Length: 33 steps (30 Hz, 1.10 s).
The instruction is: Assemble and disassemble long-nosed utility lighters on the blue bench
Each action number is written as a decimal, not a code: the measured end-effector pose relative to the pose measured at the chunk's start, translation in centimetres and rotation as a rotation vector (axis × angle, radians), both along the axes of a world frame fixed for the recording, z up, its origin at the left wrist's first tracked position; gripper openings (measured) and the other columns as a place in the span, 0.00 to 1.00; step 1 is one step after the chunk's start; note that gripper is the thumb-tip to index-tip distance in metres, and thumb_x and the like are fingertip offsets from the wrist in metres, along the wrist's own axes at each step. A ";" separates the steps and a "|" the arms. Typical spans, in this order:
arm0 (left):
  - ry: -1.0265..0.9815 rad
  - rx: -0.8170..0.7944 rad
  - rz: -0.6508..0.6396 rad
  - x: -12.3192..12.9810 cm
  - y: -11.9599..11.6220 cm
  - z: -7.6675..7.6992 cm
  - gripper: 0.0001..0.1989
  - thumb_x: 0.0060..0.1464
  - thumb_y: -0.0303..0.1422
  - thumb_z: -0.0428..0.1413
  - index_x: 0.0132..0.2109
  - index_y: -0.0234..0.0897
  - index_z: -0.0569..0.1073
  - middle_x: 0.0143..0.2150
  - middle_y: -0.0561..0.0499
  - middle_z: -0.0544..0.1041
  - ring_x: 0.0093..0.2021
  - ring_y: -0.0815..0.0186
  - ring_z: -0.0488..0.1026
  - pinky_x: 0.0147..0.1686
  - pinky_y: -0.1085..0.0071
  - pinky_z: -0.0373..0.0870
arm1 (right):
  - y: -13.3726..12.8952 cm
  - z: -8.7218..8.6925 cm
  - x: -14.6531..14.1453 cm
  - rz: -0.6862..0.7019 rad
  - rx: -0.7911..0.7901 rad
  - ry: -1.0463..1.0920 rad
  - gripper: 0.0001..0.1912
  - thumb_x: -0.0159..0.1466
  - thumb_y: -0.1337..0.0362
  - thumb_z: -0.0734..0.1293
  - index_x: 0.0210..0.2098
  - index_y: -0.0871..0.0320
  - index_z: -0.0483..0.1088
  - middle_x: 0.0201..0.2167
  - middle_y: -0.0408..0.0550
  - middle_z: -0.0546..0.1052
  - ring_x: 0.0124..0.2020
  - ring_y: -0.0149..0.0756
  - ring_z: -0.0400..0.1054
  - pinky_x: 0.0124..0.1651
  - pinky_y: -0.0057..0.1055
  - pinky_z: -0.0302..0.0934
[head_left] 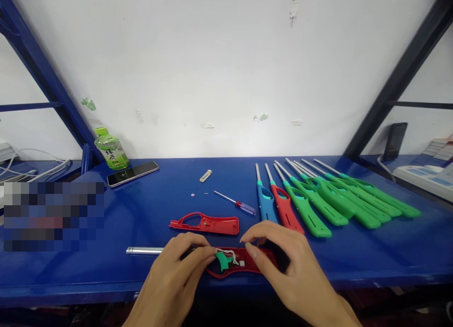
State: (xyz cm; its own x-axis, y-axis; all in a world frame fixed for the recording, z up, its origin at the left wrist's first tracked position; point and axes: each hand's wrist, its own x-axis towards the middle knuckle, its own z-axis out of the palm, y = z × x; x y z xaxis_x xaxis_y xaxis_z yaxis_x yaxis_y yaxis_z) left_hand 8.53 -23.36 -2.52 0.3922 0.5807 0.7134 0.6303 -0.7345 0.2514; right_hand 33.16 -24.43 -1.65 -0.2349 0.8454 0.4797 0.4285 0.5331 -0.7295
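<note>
In front of me lies an opened gas lighter, its red handle half facing up with a silver tube pointing left. Inside show a green trigger, white wires and a small white block. My left hand is closed over the tube end of the handle, thumb and index finger pinched at the trigger's edge. Over the handle's right part, my right hand holds thumb and index fingertips close together; anything between them is too small to make out. The loose red cover half lies just beyond.
A screwdriver, a small pale clear piece and tiny parts lie behind the cover. Several lighters, blue, red and green, fan out right. A bottle and phone stand back left.
</note>
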 end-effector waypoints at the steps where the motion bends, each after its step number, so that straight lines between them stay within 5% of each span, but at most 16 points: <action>1: 0.001 -0.002 0.001 0.0 0.0 0.0 0.17 0.78 0.34 0.50 0.43 0.42 0.82 0.40 0.52 0.81 0.37 0.70 0.82 0.38 0.79 0.78 | 0.1 0.0 0.0 0.007 -0.027 -0.017 0.08 0.72 0.68 0.68 0.44 0.49 0.78 0.42 0.38 0.83 0.44 0.31 0.77 0.51 0.25 0.67; 8: -0.027 -0.047 0.017 0.0 -0.1 -0.3 0.15 0.77 0.33 0.51 0.43 0.42 0.82 0.41 0.52 0.82 0.38 0.69 0.83 0.39 0.78 0.80 | 0.4 0.2 0.3 0.098 -0.209 -0.110 0.12 0.70 0.70 0.69 0.43 0.45 0.83 0.51 0.39 0.81 0.50 0.33 0.77 0.55 0.28 0.67; 16: -0.046 -0.063 0.033 0.0 -0.2 -0.3 0.15 0.76 0.33 0.52 0.43 0.43 0.82 0.41 0.52 0.82 0.38 0.69 0.83 0.38 0.77 0.80 | 1.2 -0.6 0.5 0.113 -0.250 -0.093 0.11 0.73 0.66 0.72 0.44 0.41 0.86 0.48 0.36 0.85 0.48 0.32 0.79 0.53 0.25 0.68; 33: -0.041 -0.097 0.022 -0.2 -0.2 -0.2 0.12 0.72 0.27 0.53 0.42 0.42 0.80 0.40 0.52 0.81 0.37 0.67 0.82 0.36 0.74 0.79 | 1.5 0.6 -0.8 0.078 -0.010 -0.485 0.13 0.75 0.76 0.64 0.39 0.55 0.77 0.40 0.42 0.82 0.40 0.38 0.77 0.44 0.33 0.66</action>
